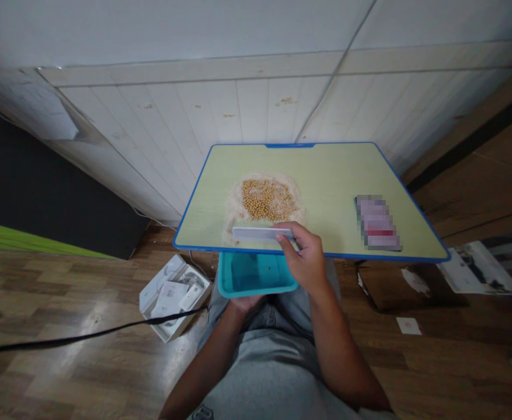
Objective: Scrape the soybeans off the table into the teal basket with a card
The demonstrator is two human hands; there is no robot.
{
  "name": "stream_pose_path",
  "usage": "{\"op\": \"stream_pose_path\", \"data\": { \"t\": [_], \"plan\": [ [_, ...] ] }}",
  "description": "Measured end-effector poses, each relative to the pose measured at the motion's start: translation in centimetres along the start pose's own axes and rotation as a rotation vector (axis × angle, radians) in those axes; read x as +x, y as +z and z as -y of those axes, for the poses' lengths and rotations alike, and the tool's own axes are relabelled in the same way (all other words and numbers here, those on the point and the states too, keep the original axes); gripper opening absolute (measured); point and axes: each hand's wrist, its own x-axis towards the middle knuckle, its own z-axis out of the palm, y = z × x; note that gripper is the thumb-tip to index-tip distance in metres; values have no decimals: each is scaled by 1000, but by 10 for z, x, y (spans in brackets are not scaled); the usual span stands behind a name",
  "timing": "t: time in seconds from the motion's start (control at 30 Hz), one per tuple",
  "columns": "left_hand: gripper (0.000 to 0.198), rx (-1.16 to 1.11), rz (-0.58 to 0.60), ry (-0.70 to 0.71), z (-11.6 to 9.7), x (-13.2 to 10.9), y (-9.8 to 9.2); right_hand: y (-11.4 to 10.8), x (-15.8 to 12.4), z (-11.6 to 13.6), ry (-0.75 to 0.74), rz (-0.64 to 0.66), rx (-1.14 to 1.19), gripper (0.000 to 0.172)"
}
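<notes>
Bench (347, 175) — pale green top with a blue rim — is sitting over the person's lap, its near edge running just above the teal tray (256, 274). Left hand (244, 303) is cupping the tray from beneath, pressing its rim up under that edge; its fingers are mostly hidden, so I cannot tell their spread, only that they are bearing the tray. Right hand (306, 256) is pinching a flat white card (260, 234), fingers closed on its right end, long edge lying across the bench just short of the near edge.

Judging the sweep: the card is best kept flat down and square to the edge, drawn slowly — beans will roll, so the tray's mouth needs to stay tight under the lip with no gap.

Grain heap (262, 201) is lying mid-bench, just beyond the card: a pale, fine, rice-like spread with a denser patch of round yellow beans on top. The tray is looking nearly empty inside.
</notes>
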Motion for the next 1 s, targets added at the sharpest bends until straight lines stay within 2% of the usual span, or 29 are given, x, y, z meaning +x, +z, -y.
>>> {"op": "stream_pose_path", "data": {
  "t": [0.17, 0.27, 0.47, 0.63, 0.7, 0.77, 0.93, 1.0],
  "plan": [
    [80, -19, -25, -14, -1, 0, 2, 2, 1, -1, -32, 40, -6, 36],
    [90, -81, -3, -37, -1, 2, -1, 0, 1, -3, -45, 47, -1, 34],
    [89, -193, 37, 10, 3, 15, -24, -4, 0, -2, -36, 69, 41, 35],
    [88, -121, 134, -19, 6, 21, -37, -7, -3, -1, -9, 23, 33, 27],
    [93, -109, 135, -1, 7, 20, -37, -8, -5, -3, 10, -50, 32, 24],
    [102, -134, 137, 11, 8, 19, -37, -10, -5, -6, 23, -178, 26, 27],
    [124, -196, 109, -27, 12, 21, -51, -23, 0, -7, -47, -478, -58, 50],
    [122, -178, 114, -16, 14, 23, -60, -28, 3, -5, -96, -553, -119, 43]
  ]
}}
